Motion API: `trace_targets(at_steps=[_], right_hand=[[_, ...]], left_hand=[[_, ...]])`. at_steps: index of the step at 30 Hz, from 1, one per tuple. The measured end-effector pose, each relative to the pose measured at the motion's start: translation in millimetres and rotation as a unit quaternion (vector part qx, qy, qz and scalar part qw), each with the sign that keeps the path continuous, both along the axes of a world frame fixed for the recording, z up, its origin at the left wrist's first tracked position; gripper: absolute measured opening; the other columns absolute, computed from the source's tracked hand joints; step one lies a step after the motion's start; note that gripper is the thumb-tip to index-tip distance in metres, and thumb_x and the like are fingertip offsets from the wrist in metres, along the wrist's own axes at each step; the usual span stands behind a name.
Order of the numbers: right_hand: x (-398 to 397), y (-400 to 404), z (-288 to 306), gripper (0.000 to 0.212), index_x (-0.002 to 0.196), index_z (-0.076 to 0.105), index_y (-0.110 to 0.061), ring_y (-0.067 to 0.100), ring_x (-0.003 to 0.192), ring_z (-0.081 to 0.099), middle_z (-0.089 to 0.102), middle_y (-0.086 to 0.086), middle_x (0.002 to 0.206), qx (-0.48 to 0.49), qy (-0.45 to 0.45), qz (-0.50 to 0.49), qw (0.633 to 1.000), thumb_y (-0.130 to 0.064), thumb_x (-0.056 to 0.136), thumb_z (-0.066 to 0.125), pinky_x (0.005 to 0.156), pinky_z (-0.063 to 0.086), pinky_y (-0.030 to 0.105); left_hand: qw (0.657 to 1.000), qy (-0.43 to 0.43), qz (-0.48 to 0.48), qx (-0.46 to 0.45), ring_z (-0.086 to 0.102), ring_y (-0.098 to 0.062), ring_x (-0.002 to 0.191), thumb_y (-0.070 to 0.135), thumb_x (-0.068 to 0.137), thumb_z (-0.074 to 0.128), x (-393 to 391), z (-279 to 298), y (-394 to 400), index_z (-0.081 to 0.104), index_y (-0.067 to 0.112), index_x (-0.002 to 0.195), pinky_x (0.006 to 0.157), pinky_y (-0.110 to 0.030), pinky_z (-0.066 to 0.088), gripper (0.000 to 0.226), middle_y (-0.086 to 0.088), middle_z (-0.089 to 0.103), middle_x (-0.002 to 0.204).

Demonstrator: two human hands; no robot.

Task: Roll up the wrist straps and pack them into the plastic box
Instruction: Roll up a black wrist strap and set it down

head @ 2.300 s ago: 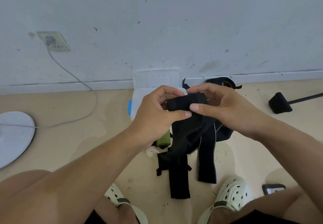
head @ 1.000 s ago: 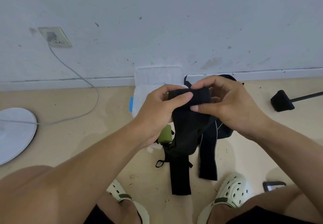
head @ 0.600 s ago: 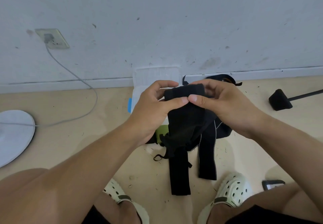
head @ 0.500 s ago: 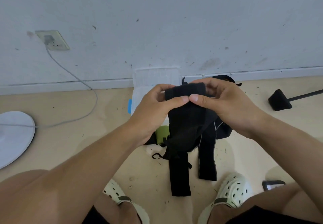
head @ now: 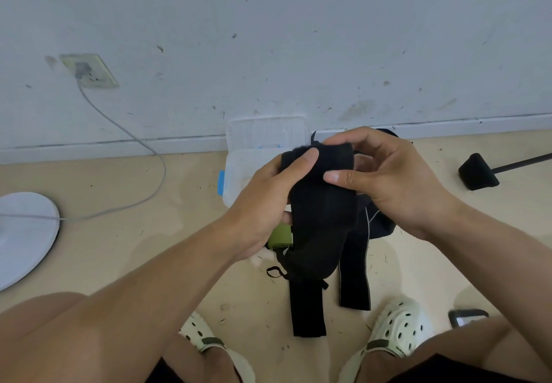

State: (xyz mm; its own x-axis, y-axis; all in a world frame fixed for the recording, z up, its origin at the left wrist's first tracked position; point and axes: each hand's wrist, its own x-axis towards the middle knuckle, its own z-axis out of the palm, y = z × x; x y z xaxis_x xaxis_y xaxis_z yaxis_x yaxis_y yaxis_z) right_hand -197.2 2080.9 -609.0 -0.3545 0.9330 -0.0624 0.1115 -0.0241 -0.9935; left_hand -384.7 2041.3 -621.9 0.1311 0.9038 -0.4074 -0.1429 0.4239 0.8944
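Black wrist strap [head: 321, 203], frame centre: partly rolled at top, tail hanging to the floor [head: 119, 242]. Left hand [head: 263, 203] and right hand [head: 388, 182] both pinch the roll. Behind, clear plastic box [head: 236, 170], lid open against the wall [head: 268, 39]; contents possibly none, view blocked. Second strap [head: 355, 275] lies lower right. Beige floor; socket [head: 89, 70] upper left.

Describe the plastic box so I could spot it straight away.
Start at the white wall and drop to its baseboard, behind the hands. The plastic box sits on the floor there, lid propped against the wall. It alone is clear plastic, with blue clips.
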Motion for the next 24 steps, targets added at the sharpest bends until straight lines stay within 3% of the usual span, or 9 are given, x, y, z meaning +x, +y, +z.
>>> trace_targets(at_steps=[3,7,9,13,19,22,24], right_hand=[[2,0,-2,0.037,0.097,0.077,-0.025,0.022,0.091,0.073,0.079,-0.002,0.093,0.026,-0.012,0.0,1.0,0.002,0.074,0.086,0.084,0.064,0.038],[3,1,-7,0.039,0.098,0.08,-0.026,0.022,0.104,0.071,0.079,-0.006,0.099,0.042,-0.061,0.003,0.997,0.0,0.071,0.09,0.097,0.06,0.043],[4,3,-6,0.043,0.104,0.08,-0.028,0.025,0.107,0.071,0.079,-0.005,0.103,0.026,-0.067,0.012,0.997,-0.002,0.071,0.09,0.095,0.061,0.042],[3,4,-1,0.058,0.124,0.07,-0.032,0.026,0.105,0.074,0.075,-0.005,0.115,-0.053,-0.037,0.03,0.997,-0.027,0.069,0.087,0.092,0.062,0.043],[0,4,-5,0.054,0.119,0.074,-0.031,0.028,0.111,0.073,0.071,0.01,0.123,-0.107,-0.048,0.033,0.993,-0.053,0.07,0.079,0.102,0.055,0.057],[0,3,-7,0.04,0.12,0.073,-0.029,0.032,0.106,0.074,0.067,0.018,0.124,-0.085,-0.041,0.023,0.995,-0.038,0.081,0.078,0.096,0.06,0.051],[0,3,-6,0.034,0.124,0.071,-0.024,0.028,0.1,0.076,0.074,0.007,0.115,-0.075,-0.013,0.017,0.997,-0.021,0.09,0.075,0.087,0.064,0.038]], left_hand=[[1.0,-0.012,-0.008,-0.011,0.073,-0.023,0.113,0.053,0.101,0.051,1,0,-1,0.068,0.027,0.131,0.093,-0.047,0.062,0.043,0.001,0.076,0.121],[1.0,-0.015,0.008,-0.017,0.073,-0.025,0.112,0.045,0.103,0.055,2,-3,-1,0.068,0.021,0.129,0.093,-0.048,0.061,0.037,-0.001,0.076,0.121],[0.999,-0.024,0.032,-0.022,0.073,-0.026,0.11,0.039,0.102,0.061,1,-5,0,0.068,0.018,0.124,0.092,-0.047,0.062,0.032,-0.004,0.075,0.12],[0.997,-0.035,0.064,-0.003,0.074,-0.026,0.105,0.026,0.096,0.071,-2,-9,1,0.067,0.017,0.114,0.096,-0.051,0.06,0.02,-0.006,0.074,0.107],[0.998,-0.005,0.052,0.032,0.072,-0.029,0.112,0.021,0.086,0.082,-3,-15,0,0.067,0.026,0.118,0.096,-0.052,0.06,0.036,-0.012,0.07,0.119],[0.998,-0.003,0.05,0.032,0.073,-0.027,0.111,0.019,0.09,0.08,-2,-14,-1,0.064,0.028,0.122,0.09,-0.046,0.062,0.036,-0.01,0.069,0.121],[0.998,-0.001,0.056,0.033,0.072,-0.024,0.112,0.019,0.092,0.078,-1,-12,0,0.061,0.029,0.127,0.087,-0.039,0.061,0.04,-0.006,0.07,0.124]])
